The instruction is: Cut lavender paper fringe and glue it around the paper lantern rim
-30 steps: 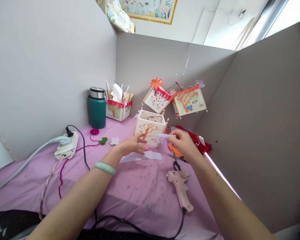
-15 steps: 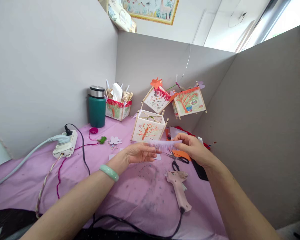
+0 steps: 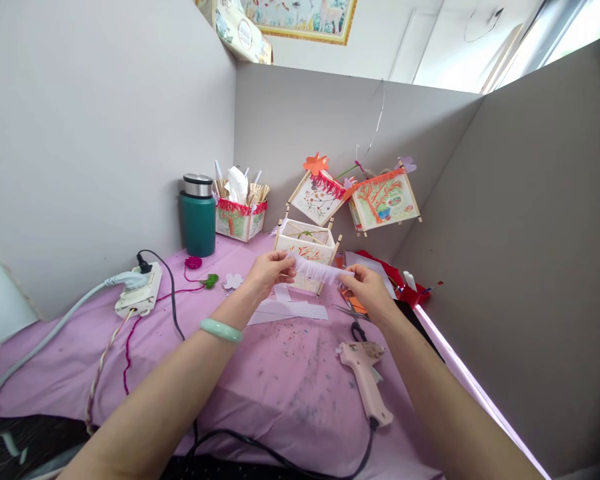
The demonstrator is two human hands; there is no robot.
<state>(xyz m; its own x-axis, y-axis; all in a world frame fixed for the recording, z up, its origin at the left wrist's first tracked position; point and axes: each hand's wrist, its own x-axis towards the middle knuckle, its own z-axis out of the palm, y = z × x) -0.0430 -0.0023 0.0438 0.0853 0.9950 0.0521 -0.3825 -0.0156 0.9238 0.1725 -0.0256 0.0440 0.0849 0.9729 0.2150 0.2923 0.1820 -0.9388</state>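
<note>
Already fringed, the lilac strip [image 3: 320,269] spans left hand [image 3: 269,272] and right hand [image 3: 371,289], each pinching one end, apparently unattached to the box [image 3: 316,251].

Fringed strip [image 3: 316,270], mid-frame, is looking like thin matt paper. Tablecloth [image 3: 285,387], lower frame, is showing creased cloth. Bottle [image 3: 199,223], left of centre, is showing matt body, shiny metal-looking lid [image 3: 199,187]. Bangle [image 3: 221,330] is gleaming, smooth. Glue gun [image 3: 366,385], lower right, is looking plastic.
</note>
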